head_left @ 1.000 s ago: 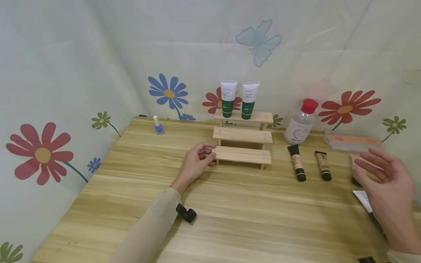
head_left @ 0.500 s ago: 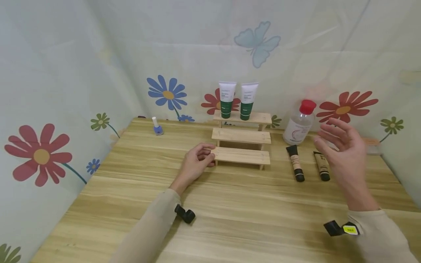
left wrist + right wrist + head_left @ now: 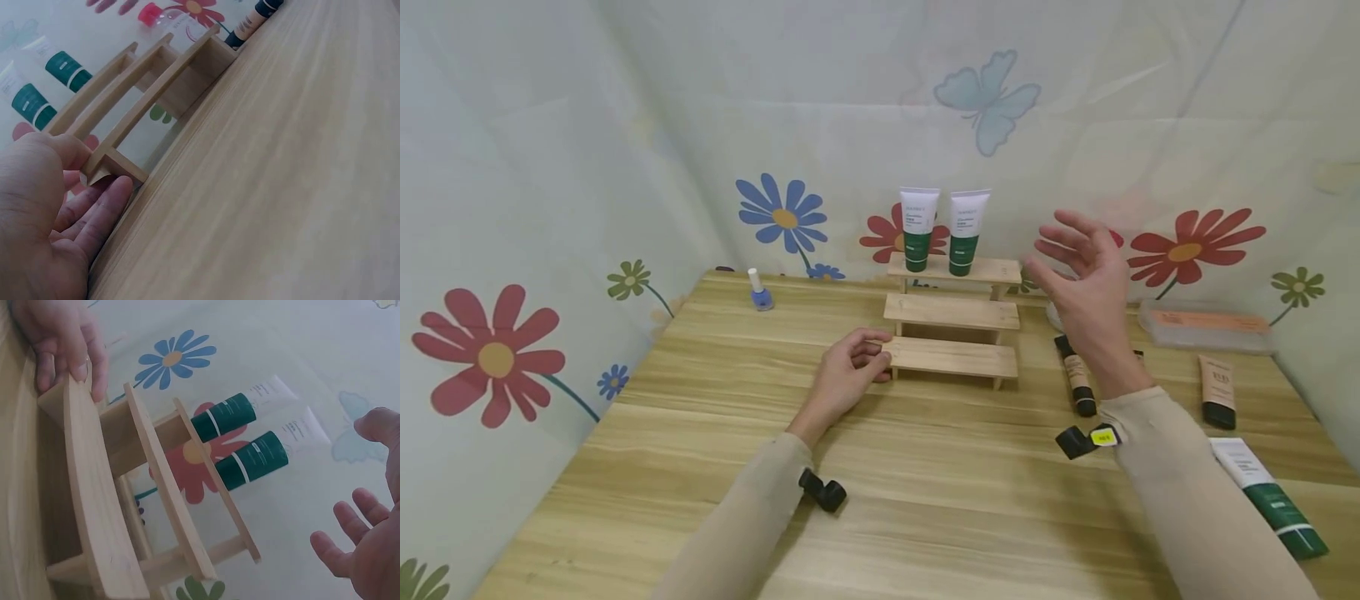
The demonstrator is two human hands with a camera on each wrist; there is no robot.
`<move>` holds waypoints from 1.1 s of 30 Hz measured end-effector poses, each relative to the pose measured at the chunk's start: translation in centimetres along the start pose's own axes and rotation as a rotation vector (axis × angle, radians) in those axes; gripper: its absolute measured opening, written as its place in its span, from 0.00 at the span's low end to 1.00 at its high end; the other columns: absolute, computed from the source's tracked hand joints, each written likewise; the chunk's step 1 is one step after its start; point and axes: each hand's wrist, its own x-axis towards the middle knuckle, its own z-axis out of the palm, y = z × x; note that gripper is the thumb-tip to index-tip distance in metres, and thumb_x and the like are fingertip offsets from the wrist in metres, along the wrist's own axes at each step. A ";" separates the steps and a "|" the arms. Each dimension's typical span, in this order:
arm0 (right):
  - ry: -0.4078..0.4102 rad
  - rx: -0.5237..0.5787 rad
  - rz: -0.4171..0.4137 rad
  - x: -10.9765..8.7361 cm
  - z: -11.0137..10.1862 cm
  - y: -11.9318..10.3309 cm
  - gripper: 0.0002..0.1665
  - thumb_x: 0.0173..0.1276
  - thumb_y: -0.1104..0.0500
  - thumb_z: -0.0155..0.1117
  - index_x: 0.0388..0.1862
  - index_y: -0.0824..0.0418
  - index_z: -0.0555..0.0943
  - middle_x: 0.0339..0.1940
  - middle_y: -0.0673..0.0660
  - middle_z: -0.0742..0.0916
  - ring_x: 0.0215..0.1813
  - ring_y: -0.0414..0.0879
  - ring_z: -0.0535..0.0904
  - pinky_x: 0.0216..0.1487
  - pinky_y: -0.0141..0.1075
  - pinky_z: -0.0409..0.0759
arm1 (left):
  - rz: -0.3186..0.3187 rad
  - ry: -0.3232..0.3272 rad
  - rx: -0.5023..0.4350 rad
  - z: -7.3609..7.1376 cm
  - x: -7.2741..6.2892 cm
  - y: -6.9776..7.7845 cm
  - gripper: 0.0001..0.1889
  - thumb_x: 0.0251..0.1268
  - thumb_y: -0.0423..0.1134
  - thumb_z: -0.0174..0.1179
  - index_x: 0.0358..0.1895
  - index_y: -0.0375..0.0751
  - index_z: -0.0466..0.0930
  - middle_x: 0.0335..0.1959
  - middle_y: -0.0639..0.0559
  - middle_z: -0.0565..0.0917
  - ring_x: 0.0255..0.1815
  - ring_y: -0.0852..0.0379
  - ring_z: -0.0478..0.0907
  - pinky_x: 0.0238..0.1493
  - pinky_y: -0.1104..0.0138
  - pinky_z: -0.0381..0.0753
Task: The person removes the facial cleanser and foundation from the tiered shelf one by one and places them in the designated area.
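A three-tier wooden display stand point(image 3: 951, 357) stands on the table, two white-and-green squeeze tubes point(image 3: 917, 230) upright on its top tier. My left hand point(image 3: 848, 375) pinches the left end of the lowest tier; in the left wrist view its thumb lies over the board and its fingers reach beneath. Raised to the right of the stand is my right hand point(image 3: 1086, 292), holding nothing, its fingers spread and slightly bent. It overlaps most of a clear bottle with a red cap point(image 3: 150, 14). Just below it lies a beige tube with black ends point(image 3: 1077, 379); another tube is mostly hidden by the wrist.
At the right lie a beige BB tube point(image 3: 1217, 392) and a larger white-and-green tube point(image 3: 1270, 497). A clear flat case point(image 3: 1210, 325) is against the back curtain. A purple nail polish bottle point(image 3: 761, 296) stands at the back left.
My right hand has moved left and up from above the tubes at the right to beside the stand's top tier, empty throughout. My left hand has stayed on the stand.
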 end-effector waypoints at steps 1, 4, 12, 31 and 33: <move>-0.002 -0.009 -0.006 0.3 0.4 0.1 0.36 0.71 0.63 0.82 0.76 0.52 0.81 0.65 0.56 0.88 0.70 0.55 0.85 0.63 0.27 0.89 | 0.000 0.001 -0.001 0.0 0.0 0.0 0.13 0.83 0.34 0.67 0.64 0.45 0.87 0.51 0.40 0.89 0.50 0.46 0.90 0.50 0.59 0.98; -0.007 -0.037 -0.010 1.2 1.5 0.3 0.36 0.71 0.61 0.83 0.76 0.50 0.81 0.66 0.57 0.88 0.71 0.58 0.84 0.65 0.29 0.89 | 0.000 0.000 -0.002 0.0 0.0 0.1 0.13 0.83 0.34 0.67 0.64 0.45 0.87 0.51 0.40 0.89 0.50 0.45 0.90 0.50 0.58 0.98; -0.052 -0.094 0.015 3.0 3.2 2.1 0.36 0.74 0.58 0.81 0.78 0.52 0.77 0.71 0.63 0.85 0.73 0.59 0.82 0.70 0.33 0.88 | -0.001 -0.003 0.002 -0.1 0.0 0.1 0.14 0.83 0.34 0.66 0.65 0.44 0.86 0.51 0.40 0.89 0.49 0.45 0.90 0.50 0.58 0.98; -0.090 -0.070 0.091 4.7 6.4 4.5 0.39 0.73 0.64 0.80 0.79 0.53 0.76 0.70 0.61 0.84 0.69 0.54 0.83 0.74 0.44 0.86 | -0.006 -0.006 0.009 0.0 -0.1 0.3 0.14 0.83 0.33 0.66 0.65 0.44 0.86 0.52 0.39 0.89 0.51 0.43 0.90 0.50 0.58 0.98; -0.097 -0.085 0.095 4.7 6.6 4.7 0.39 0.74 0.63 0.80 0.80 0.54 0.76 0.71 0.61 0.84 0.69 0.54 0.83 0.73 0.44 0.86 | -0.006 -0.004 0.012 -0.1 -0.1 0.3 0.14 0.83 0.33 0.66 0.65 0.44 0.86 0.52 0.39 0.90 0.51 0.43 0.90 0.50 0.58 0.98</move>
